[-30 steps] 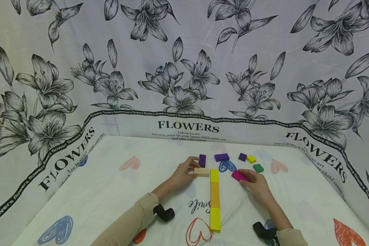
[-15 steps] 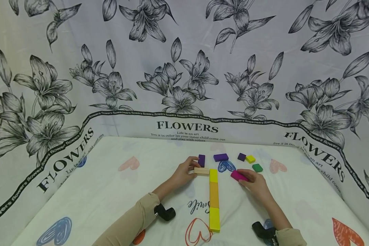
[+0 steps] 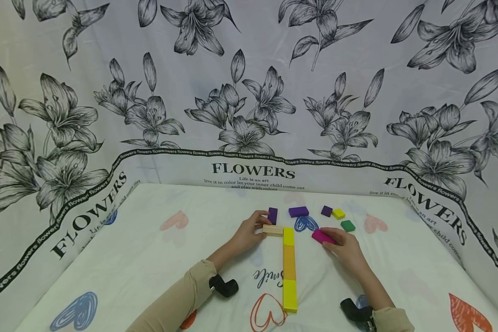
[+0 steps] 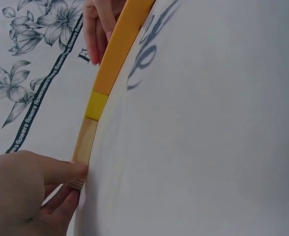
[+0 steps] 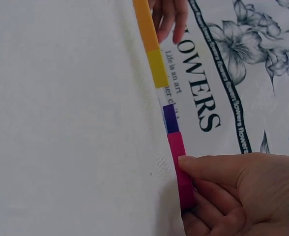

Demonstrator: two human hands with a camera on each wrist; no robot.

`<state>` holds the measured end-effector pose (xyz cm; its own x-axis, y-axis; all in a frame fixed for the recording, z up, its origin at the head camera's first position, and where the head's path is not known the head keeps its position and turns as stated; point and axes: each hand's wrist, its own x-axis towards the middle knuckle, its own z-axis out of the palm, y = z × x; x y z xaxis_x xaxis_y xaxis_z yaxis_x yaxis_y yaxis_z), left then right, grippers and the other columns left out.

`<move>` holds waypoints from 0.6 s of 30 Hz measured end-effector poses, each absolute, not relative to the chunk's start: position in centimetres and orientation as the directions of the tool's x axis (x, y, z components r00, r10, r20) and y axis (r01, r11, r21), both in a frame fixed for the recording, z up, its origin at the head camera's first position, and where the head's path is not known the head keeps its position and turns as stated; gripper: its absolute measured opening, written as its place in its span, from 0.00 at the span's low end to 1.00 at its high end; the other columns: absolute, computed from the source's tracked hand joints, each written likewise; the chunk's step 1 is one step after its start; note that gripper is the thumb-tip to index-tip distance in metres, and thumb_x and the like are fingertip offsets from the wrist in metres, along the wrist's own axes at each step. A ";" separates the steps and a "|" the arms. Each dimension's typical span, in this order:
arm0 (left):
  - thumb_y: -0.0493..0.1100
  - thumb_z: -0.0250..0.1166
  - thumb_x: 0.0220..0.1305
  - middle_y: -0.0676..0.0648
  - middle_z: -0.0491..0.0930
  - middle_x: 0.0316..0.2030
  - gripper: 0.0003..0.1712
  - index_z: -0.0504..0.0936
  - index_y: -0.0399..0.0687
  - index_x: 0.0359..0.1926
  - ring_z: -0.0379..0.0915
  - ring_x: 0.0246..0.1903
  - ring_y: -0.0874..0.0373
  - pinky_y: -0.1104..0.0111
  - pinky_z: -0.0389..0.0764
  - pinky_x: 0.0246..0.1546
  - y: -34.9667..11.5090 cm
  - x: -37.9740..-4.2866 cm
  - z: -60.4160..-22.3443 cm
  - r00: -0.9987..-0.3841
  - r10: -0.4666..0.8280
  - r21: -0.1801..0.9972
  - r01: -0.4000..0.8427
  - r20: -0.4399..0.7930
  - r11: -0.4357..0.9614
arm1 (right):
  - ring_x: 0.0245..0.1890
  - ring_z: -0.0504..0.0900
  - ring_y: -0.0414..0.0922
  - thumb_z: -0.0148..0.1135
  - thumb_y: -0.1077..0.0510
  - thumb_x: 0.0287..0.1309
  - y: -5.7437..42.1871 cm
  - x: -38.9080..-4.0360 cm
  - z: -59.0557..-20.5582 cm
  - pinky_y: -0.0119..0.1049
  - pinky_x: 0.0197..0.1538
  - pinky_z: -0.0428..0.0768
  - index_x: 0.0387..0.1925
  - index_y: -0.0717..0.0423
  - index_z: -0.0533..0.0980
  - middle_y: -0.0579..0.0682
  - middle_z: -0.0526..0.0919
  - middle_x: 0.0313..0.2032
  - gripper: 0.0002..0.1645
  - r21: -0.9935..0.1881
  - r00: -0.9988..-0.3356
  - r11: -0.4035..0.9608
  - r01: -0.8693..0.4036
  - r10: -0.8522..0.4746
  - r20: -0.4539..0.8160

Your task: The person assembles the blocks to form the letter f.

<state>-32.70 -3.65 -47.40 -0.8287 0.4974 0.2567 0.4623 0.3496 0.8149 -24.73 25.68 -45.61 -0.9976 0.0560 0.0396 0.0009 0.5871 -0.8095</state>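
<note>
My left hand [image 3: 249, 233] pinches the outer end of a plain wooden block [image 3: 273, 230]. In the left wrist view that wooden block [image 4: 85, 140] meets the top of a straight row made of a yellow block [image 3: 288, 236], an orange block [image 3: 289, 262] and another yellow block [image 3: 290, 295]. Over on the right, my right hand [image 3: 348, 246] holds a magenta block [image 3: 323, 236] between thumb and fingers, apart from the row. The right wrist view shows the thumb on the near face of this magenta block [image 5: 179, 169].
Beyond my left fingers stands a purple block [image 3: 272, 215]. Farther back lie a second purple block [image 3: 299, 211], a small dark purple one [image 3: 326, 210], a small yellow one [image 3: 338, 213] and a green one [image 3: 348, 225]. A flower-printed curtain [image 3: 249, 115] hangs behind the table.
The wooden block tilts slightly, its left end now a little farther back than before. Both hands keep nearly the same place and hold the same blocks.
</note>
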 end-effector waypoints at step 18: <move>0.26 0.64 0.60 0.43 0.80 0.53 0.35 0.63 0.41 0.67 0.76 0.57 0.50 0.63 0.75 0.64 -3.5 -32.6 -47.3 -0.842 0.482 0.817 0.445 0.243 0.367 | 0.65 0.73 0.58 0.60 0.65 0.63 25.8 -25.0 -45.8 0.51 0.67 0.72 0.63 0.57 0.72 0.61 0.76 0.62 0.26 -0.814 -0.997 0.580 -0.007 0.059 0.050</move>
<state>-32.65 -3.50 -47.30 -0.8420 0.4818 0.2427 0.4454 0.3670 0.8167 -25.04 25.84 -45.83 -0.9970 0.0586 0.0501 -0.0068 0.5803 -0.8143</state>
